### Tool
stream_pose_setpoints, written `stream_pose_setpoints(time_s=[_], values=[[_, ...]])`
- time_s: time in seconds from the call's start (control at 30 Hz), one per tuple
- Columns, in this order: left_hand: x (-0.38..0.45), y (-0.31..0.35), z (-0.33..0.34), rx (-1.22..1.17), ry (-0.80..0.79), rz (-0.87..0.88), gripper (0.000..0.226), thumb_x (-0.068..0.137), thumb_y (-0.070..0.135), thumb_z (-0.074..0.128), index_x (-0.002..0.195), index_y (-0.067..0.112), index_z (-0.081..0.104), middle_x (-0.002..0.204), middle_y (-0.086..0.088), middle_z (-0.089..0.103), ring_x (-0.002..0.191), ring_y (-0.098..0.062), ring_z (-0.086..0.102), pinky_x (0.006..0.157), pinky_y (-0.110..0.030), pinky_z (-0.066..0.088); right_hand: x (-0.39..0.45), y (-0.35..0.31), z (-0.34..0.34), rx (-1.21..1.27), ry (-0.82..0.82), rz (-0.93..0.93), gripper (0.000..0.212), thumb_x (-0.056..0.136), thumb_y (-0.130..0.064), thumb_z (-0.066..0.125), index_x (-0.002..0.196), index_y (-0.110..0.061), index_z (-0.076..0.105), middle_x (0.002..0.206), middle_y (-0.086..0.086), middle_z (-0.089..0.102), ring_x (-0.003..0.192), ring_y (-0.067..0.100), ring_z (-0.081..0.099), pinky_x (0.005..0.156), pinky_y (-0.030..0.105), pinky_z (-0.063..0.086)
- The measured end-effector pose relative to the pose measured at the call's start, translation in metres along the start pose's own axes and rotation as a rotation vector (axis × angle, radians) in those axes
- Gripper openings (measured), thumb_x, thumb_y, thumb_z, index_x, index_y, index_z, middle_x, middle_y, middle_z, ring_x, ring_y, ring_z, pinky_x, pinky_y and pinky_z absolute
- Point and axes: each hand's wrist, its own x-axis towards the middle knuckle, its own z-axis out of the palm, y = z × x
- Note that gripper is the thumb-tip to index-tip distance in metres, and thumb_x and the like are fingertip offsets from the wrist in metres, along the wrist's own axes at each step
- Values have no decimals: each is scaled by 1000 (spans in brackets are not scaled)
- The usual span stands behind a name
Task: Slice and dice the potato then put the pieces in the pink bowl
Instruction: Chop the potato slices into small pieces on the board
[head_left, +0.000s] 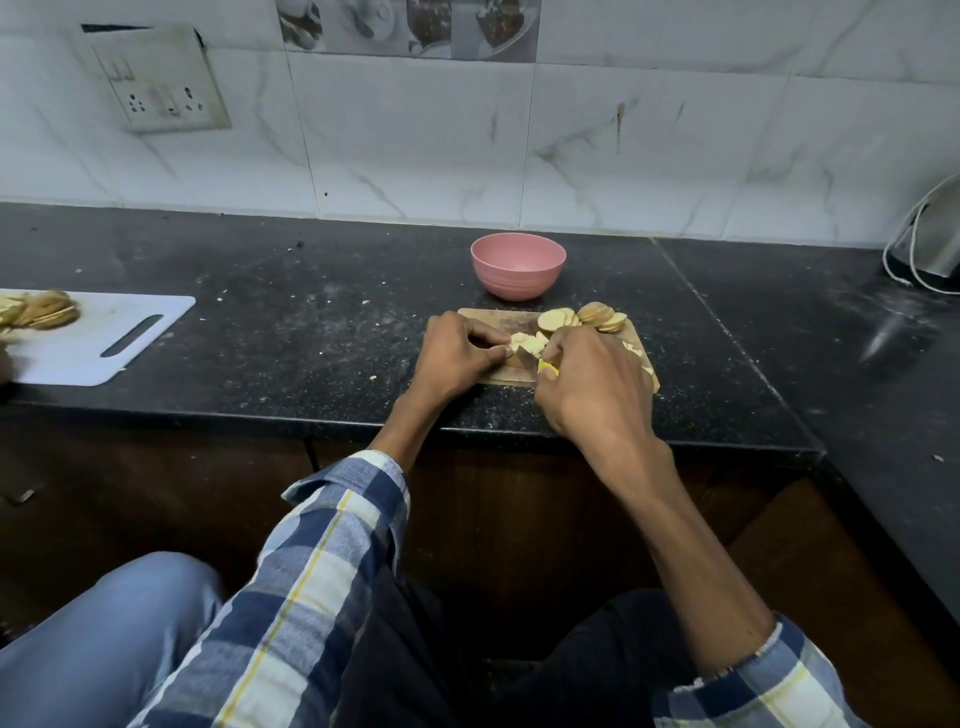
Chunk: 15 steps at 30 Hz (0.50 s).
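Observation:
A small wooden cutting board lies on the black counter. Round potato slices are heaped at its far right corner. My left hand has its fingers curled on a small stack of pale slices in the board's middle. My right hand grips a knife with a yellow handle; its blade sits at the stack beside my left fingertips. Cut pieces lie along the board's right edge, partly hidden by my right hand. The pink bowl stands just behind the board, and nothing shows inside it.
A white plastic cutting board with more potato slices lies at the far left, by another person's hand. An appliance with white cords stands at the back right. The counter's front edge runs under my wrists.

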Motion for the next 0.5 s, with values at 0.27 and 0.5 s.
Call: stream_pose_setpoints(time_s=[0.27,0.5], values=[[1,-2,-1,-10,23,-13,12,76,14,88,86,19,85,84,10,79,79,-1,73,84,-33,61,4,-9,35,18,143,-66,27,94,-23,66,121,-20,61,107,6,70,98,30,66,72,38,44],[2,-2,-2,-40,18,5,10,76,7,88,79,16,84,80,8,78,76,-4,74,78,-29,61,6,-7,51,-29,157,-94,26,97,-21,64,122,-19,60,101,7,70,94,29,67,68,36,38]])
